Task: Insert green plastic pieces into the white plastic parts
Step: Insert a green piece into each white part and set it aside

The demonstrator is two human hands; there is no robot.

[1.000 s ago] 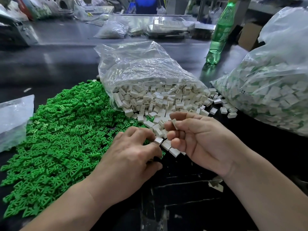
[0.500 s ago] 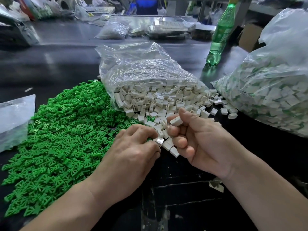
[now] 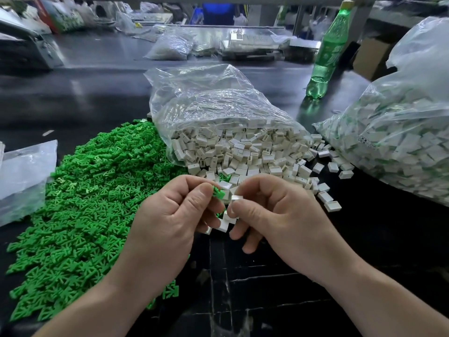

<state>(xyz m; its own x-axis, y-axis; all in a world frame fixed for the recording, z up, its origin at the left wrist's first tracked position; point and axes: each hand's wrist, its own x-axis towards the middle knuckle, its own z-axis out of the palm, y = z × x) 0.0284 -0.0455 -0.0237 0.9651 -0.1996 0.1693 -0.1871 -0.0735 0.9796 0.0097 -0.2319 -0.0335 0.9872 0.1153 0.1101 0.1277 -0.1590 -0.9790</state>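
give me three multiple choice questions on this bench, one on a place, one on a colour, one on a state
1. Where does the green pile lie from the open bag of white parts?
A. to its left
B. to its right
C. inside it

2. What colour is the bottle?
A. red
B. green
C. blue

3. What is the left hand doing?
A. lying flat on the table
B. gripping the bottle
C. pinching a green piece

Answers:
1 A, the pile spreads out on the bag's left side.
2 B, its plastic is green from neck to base.
3 C, it pinches a green piece close to the white part held by the right hand.
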